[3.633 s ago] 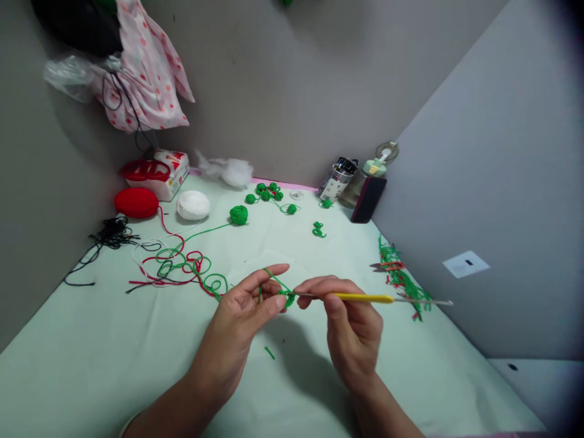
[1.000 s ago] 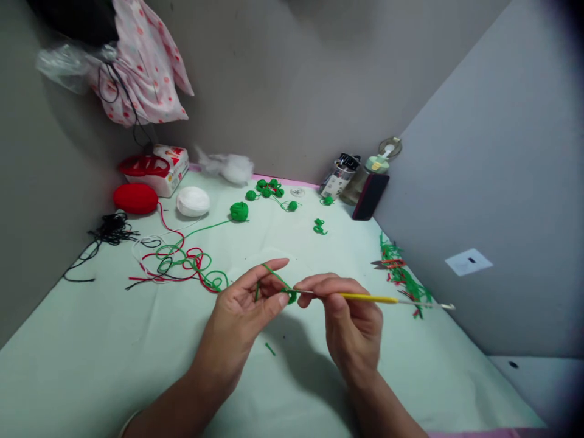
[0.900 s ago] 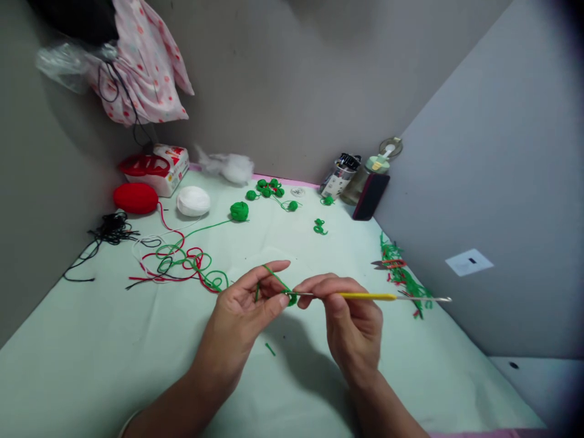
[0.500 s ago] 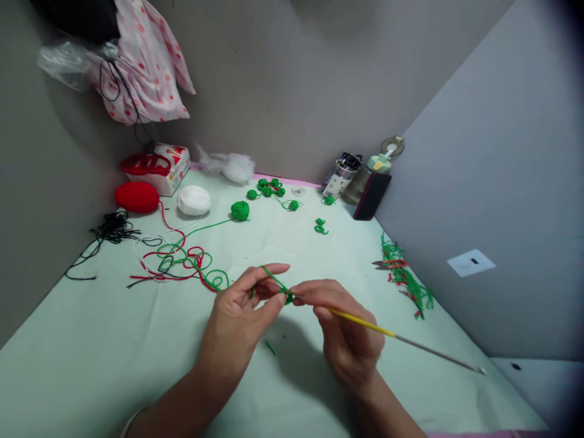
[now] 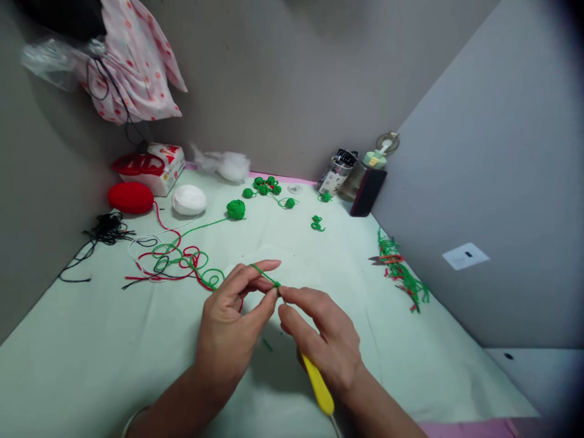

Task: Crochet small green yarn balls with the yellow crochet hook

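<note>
My left hand (image 5: 232, 319) pinches a small piece of green crochet (image 5: 276, 285) between thumb and fingers. A strand of green yarn (image 5: 262, 273) runs taut over its raised index finger to that piece. In my right hand (image 5: 331, 340) is a crochet hook (image 5: 318, 383) with a yellow handle, its shaft pointing up at the green piece. The hook's tip is hidden at the fingertips, where both hands nearly meet. Below them a short green yarn scrap (image 5: 267, 345) lies on the table.
Red yarn (image 5: 131, 198), white yarn (image 5: 189, 200) and a green ball (image 5: 236, 209) stand left, with tangled strands before them. Several small green crocheted balls (image 5: 263, 189) lie at the back. Snips (image 5: 387, 260) rest on yarn scraps at right, near a phone (image 5: 368, 193) and bottle (image 5: 375, 159).
The hook has swung from pointing out to the right to a steep slant, its handle now toward me. My right fingers have shifted on it. The view has moved slightly.
</note>
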`<action>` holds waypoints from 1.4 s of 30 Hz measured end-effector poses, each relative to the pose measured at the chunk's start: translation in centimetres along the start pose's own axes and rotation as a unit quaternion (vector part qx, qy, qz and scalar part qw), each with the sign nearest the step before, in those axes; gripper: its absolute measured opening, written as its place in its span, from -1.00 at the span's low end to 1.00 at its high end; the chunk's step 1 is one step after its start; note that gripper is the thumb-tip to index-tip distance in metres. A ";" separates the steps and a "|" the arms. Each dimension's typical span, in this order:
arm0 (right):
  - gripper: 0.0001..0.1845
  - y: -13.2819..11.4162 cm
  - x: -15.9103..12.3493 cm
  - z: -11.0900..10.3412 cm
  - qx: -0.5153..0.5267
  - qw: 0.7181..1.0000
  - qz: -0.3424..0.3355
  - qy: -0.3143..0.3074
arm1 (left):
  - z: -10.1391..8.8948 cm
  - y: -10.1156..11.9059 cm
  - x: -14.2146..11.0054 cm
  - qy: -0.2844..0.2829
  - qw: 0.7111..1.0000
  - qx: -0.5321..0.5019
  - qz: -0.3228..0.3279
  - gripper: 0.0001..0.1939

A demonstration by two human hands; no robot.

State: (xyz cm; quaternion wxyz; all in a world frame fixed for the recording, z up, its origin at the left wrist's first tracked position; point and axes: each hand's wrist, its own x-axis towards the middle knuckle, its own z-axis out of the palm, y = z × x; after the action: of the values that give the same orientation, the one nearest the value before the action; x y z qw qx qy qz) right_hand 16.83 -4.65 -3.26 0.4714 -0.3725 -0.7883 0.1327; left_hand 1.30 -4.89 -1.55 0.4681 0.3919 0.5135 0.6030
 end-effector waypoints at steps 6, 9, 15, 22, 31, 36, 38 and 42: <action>-0.50 0.4 -0.4 0.3 -0.090 0.986 -0.134 0.042 | -0.2 -0.4 0.1 -0.072 0.979 -0.151 -0.114 -0.55; -0.53 0.5 0.0 0.1 -0.042 0.989 -0.136 0.036 | -0.4 -0.2 0.4 -0.109 0.955 -0.208 -0.181 -0.50; -0.72 0.6 1.4 -0.1 0.154 0.986 0.010 0.064 | -0.9 -0.3 0.6 -0.109 0.971 -0.165 -0.132 -0.56; -0.46 1.0 -0.7 0.0 -0.080 0.991 -0.104 0.039 | -0.4 -0.7 0.1 -0.155 0.932 -0.237 -0.226 -0.45; -0.75 1.0 1.2 -0.5 0.273 0.952 0.094 0.100 | -1.1 0.1 1.1 -0.134 0.942 -0.215 -0.220 -0.58; -0.83 1.3 1.5 -0.4 0.406 0.889 0.191 0.086 | -1.0 -0.5 0.8 -0.144 0.963 -0.167 -0.155 -0.64; -0.84 1.3 1.5 -0.1 0.410 0.890 0.189 0.061 | -0.7 -0.7 0.6 -0.154 0.964 -0.166 -0.143 -0.65; -0.84 1.3 1.4 0.2 0.374 0.909 0.175 0.053 | -0.3 -0.7 0.3 -0.152 0.958 -0.192 -0.149 -0.64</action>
State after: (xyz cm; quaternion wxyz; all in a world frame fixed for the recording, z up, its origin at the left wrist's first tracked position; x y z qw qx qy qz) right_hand 16.86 -2.70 -3.16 0.5861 -0.3075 -0.5771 0.4784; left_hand 1.04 -4.63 -2.31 0.6913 0.3006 0.3640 0.5470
